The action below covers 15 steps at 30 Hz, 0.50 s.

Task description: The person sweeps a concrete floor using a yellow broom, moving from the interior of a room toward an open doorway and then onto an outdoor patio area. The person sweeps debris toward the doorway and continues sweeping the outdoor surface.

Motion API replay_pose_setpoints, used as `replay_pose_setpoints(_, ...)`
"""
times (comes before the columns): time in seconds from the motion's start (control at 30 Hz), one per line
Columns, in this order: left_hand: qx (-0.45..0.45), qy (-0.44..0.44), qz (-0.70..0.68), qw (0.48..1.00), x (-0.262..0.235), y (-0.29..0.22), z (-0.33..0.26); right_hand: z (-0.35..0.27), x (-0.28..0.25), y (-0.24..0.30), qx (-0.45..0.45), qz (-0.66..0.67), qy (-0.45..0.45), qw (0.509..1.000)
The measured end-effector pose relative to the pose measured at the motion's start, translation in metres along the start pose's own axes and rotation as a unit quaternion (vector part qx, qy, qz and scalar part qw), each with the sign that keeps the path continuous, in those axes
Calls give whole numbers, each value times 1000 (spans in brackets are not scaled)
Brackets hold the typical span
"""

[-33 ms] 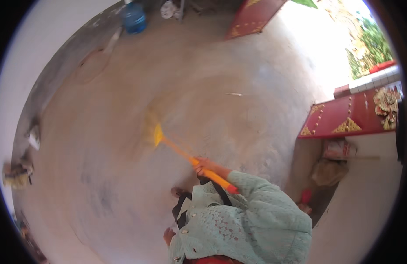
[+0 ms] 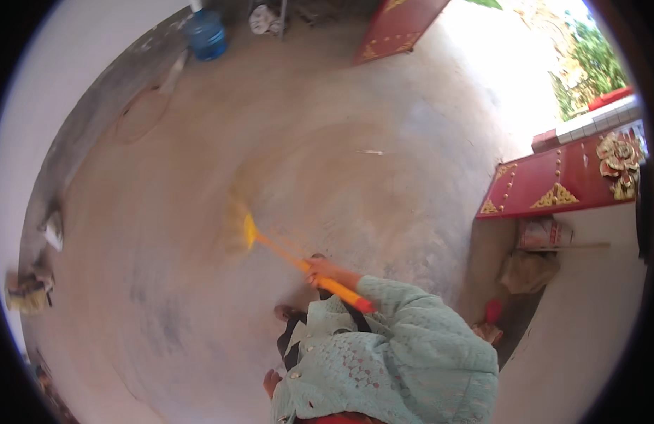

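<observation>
My right hand (image 2: 321,272) is closed around the orange handle of a broom (image 2: 284,253), whose red-tipped end sticks out behind it near my sleeve. Slanting away to the left, the handle leads to a yellow broom head (image 2: 250,230) low over the concrete floor (image 2: 199,304); its bristles are smeared by motion. My left hand (image 2: 272,382) hangs at my side by the sleeve cuff, touching nothing that I can see. Its fingers are too small and partly hidden to make out. A thin pale scrap (image 2: 371,152) lies on the floor beyond the broom.
A blue water bottle (image 2: 205,34) stands at the far left wall, near a looped cord (image 2: 144,113). Red doors with gold trim stand at the far side (image 2: 401,28) and right (image 2: 539,180). Behind the right door are a box (image 2: 544,233) and a sack (image 2: 528,272). Bags (image 2: 30,291) lie along the left wall.
The broom and my right hand have shifted slightly left in the picture; the broom head sits a little lower. The whole view has moved slightly. My grip on the handle is the same.
</observation>
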<state>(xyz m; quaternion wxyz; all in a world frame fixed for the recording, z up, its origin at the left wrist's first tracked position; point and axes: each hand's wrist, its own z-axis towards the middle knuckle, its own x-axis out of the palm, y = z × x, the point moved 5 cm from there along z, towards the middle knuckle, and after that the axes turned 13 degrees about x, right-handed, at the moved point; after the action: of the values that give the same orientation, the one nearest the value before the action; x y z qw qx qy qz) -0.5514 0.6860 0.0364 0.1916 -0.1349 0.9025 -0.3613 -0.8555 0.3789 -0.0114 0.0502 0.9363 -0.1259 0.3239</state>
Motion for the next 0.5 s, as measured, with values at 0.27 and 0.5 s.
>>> replay_pose_setpoints(0.27,23,64,196,978,7,-4,29,5,-52,11,7,-107,-124,987)
replay_pose_setpoints(0.5,50,83,290,952,37,-1,59,-88,-75,99,-111,-114,-194,968)
